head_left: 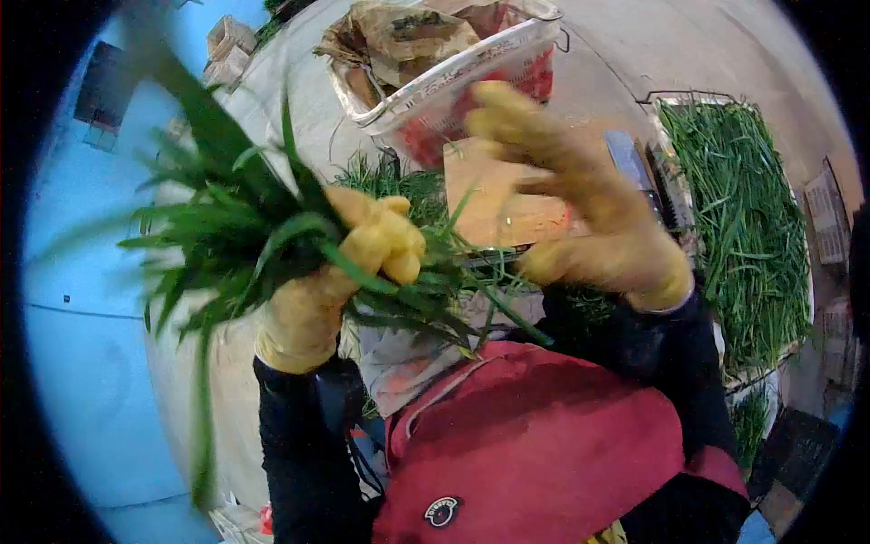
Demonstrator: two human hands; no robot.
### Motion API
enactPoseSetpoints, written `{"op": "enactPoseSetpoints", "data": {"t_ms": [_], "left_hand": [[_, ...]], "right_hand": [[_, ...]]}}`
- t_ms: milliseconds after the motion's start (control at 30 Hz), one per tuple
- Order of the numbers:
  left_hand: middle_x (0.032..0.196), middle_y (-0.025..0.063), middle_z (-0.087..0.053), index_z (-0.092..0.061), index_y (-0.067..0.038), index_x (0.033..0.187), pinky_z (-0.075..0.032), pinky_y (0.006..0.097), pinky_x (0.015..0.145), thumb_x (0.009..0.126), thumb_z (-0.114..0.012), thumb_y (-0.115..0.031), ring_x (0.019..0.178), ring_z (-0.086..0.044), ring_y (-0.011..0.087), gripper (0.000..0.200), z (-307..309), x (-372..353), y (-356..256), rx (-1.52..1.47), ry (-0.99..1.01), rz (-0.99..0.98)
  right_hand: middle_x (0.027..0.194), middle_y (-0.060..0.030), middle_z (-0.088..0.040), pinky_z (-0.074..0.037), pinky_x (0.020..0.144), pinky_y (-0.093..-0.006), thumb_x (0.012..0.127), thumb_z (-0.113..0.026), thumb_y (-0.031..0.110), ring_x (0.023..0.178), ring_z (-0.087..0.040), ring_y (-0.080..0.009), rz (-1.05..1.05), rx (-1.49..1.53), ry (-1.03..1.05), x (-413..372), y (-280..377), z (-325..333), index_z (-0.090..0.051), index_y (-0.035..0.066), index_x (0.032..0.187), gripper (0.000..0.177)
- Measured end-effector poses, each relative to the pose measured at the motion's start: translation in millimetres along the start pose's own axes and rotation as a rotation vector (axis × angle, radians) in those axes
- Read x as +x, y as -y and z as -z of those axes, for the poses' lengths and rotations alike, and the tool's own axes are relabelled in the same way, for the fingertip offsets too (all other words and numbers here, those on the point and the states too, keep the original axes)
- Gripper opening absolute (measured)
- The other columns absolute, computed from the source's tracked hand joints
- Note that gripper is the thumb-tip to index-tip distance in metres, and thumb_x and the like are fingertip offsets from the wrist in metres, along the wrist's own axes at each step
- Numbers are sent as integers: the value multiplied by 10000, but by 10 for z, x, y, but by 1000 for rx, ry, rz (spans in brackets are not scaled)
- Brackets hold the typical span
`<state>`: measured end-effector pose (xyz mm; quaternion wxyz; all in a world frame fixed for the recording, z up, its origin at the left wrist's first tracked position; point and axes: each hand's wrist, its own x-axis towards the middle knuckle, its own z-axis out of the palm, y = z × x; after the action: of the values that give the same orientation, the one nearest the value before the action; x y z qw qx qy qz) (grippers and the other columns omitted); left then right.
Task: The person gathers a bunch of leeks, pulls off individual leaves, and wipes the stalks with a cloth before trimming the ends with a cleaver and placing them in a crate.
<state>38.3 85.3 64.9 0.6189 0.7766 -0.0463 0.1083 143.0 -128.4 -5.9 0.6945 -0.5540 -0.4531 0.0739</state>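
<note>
At chest height, a chive bunch (237, 238) is clamped in the left hand (367, 249), leaves fanned leftward; the right hand (589, 213) is spread open.

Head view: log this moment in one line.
left hand: grip shut on bunch of long green leaves | right hand: fingers spread, beside the bunch | behind: white plastic basket, tray of cut green leaves

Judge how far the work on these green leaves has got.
Seemingly done: the tray on the right is full of laid-out greens, though sorted or raw I cannot tell. In hand: the left hand grips a bunch of leaves; the right hand is raised beside it, fingers spread. Left: loose leaves lie behind the hands.
</note>
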Motion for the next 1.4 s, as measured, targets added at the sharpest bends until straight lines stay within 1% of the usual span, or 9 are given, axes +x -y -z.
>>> {"op": "enactPoseSetpoints", "data": {"t_ms": [233,400,533,667,867,1067,1133,1267,1400], "left_hand": [[689,40,-552,-572,-50,885,-481,430,867,891,-649,-363,758,-579,232,323,-7,67,-259,-13,8,-265],[756,17,-502,-579,-69,958,-459,422,930,935,-607,-319,815,-525,190,252,203,-176,-240,-277,-215,-249],[761,6,-496,-580,-63,966,-443,401,949,968,-562,-258,823,-520,181,196,512,-474,-67,-474,-344,-200],[739,-3,-522,-563,-81,925,-444,374,899,968,-558,-220,787,-527,180,146,885,-776,65,-627,-588,-159],[682,-42,-480,-486,-131,789,-415,368,895,955,-544,-162,747,-495,146,179,1089,-797,-163,-835,-301,-318],[598,-63,-536,-490,-154,714,-392,294,799,925,-557,-197,682,-498,103,226,1177,-671,-419,-773,97,-386],[572,-42,-567,-513,-136,798,-367,264,738,941,-541,-202,615,-504,102,159,1238,-521,-514,-676,388,-404],[665,39,-692,-564,-86,835,-431,239,674,942,-514,-191,546,-607,121,158,1135,-83,-592,-627,919,-468],[698,48,-709,-579,-84,773,-478,246,691,945,-507,-201,585,-642,115,220,1015,25,-686,-670,990,-540]], "right_hand": [[1250,-256,-536,-397,1017,-384,604,-866,241,1204,-498,-370,-25,-236,367,-14,-993,-425,-130,36,1504,1180],[984,-212,-645,-480,864,-410,696,-776,339,974,-609,-373,-433,-462,630,-299,-1426,-588,-456,53,1316,754],[926,-192,-670,-500,794,-432,812,-635,290,886,-634,-372,-303,-533,455,-718,-1918,-744,-620,40,1017,324],[967,-214,-662,-503,804,-437,847,-557,220,938,-628,-381,-647,-694,598,-1131,-1982,-471,-646,43,1023,265],[1062,-181,-672,-499,845,-386,801,-653,247,1002,-635,-340,-891,-505,1049,-1358,-1992,-287,-582,51,1229,476],[1113,-102,-673,-480,876,-305,835,-690,243,1008,-617,-179,-482,-208,481,-631,-1498,-133,-611,14,1183,423],[1158,-40,-646,-473,919,-297,922,-632,271,1050,-589,-134,-404,244,182,-205,-822,-134,-610,-2,1201,391],[1224,-95,-627,-412,1003,-296,952,-583,289,1116,-564,-163,24,349,326,482,-241,-437,-545,-6,1296,454],[1260,-98,-610,-389,1017,-305,991,-452,442,1127,-554,-170,-175,405,729,583,-613,-951,-527,-17,1303,561]]}}
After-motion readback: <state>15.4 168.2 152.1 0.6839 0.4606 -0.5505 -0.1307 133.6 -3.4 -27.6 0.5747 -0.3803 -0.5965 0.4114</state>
